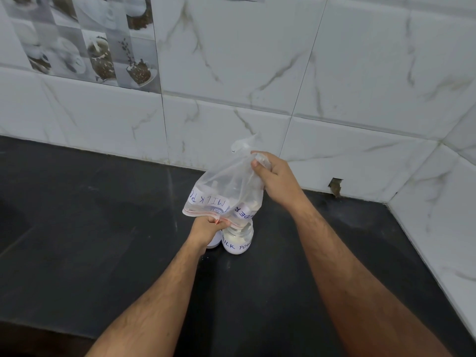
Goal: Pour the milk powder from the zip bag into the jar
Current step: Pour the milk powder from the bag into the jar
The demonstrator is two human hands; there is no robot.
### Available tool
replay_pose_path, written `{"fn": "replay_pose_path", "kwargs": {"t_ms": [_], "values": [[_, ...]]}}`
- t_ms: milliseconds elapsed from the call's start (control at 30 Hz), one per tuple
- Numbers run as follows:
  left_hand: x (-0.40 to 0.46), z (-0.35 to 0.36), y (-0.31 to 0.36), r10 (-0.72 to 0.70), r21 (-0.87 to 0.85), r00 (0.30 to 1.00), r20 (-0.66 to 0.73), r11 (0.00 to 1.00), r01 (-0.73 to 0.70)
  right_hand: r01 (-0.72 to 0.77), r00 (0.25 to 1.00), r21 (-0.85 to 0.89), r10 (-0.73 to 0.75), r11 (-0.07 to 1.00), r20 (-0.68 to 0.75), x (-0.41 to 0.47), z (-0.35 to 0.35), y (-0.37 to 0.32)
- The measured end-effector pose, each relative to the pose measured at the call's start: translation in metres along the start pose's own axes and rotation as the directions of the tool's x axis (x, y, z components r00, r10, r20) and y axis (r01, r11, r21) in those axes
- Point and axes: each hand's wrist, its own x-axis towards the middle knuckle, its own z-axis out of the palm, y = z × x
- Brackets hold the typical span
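A clear zip bag (226,186) with an upside-down "MILK POWDER" label hangs inverted over a clear jar (238,240) on the black counter. The jar bears a "MILK POW..." label and holds white powder. My right hand (273,176) pinches the bag's bottom corner and holds it up high. My left hand (208,226) grips the bag's red zip edge at the jar's mouth. The bag looks almost empty, with a little powder near its lower right. A white lid (215,242) lies beside the jar, partly hidden by my left hand.
The black counter (103,215) runs to a white marble-tile wall (257,73) behind and on the right. A chipped hole (335,186) shows in the tile base at the right. A few powder specks lie by the jar.
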Motion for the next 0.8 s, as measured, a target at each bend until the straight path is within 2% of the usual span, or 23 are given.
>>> {"fn": "replay_pose_path", "kwargs": {"t_ms": [100, 200, 267, 333, 400, 567, 700, 800], "values": [[0.000, -0.001, -0.004, -0.015, -0.003, 1.000, -0.018, 1.000, 0.015, -0.026, 0.999, -0.014, 0.026, 1.000, -0.024, 0.000, -0.003, 0.005], [-0.001, 0.000, -0.004, -0.003, -0.006, 1.000, -0.024, 1.000, 0.003, -0.133, 0.989, 0.092, 0.137, 0.987, -0.047, -0.007, -0.002, 0.015], [-0.002, 0.003, -0.002, 0.000, 0.003, 1.000, -0.013, 1.000, 0.000, -0.266, 0.964, 0.191, 0.266, 0.945, 0.022, -0.012, 0.002, 0.027], [0.000, 0.004, -0.006, 0.005, 0.002, 1.000, -0.014, 1.000, -0.005, -0.450, 0.892, 0.227, 0.422, 0.864, 0.160, -0.020, 0.006, 0.038], [0.003, 0.003, -0.009, 0.000, 0.002, 1.000, -0.027, 1.000, 0.000, -0.518, 0.853, 0.231, 0.477, 0.824, 0.211, -0.025, 0.007, 0.048], [0.007, 0.001, -0.011, 0.008, -0.007, 0.998, -0.055, 1.000, -0.009, -0.455, 0.890, 0.206, 0.435, 0.866, 0.134, -0.023, 0.011, 0.047], [0.006, 0.005, -0.008, 0.003, 0.004, 0.997, -0.082, 1.000, -0.002, -0.465, 0.885, 0.186, 0.452, 0.866, 0.107, -0.022, 0.014, 0.045], [0.007, 0.005, -0.009, 0.002, -0.010, 0.995, -0.103, 1.000, -0.003, -0.404, 0.915, 0.153, 0.400, 0.902, 0.055, -0.022, 0.015, 0.043]]}}
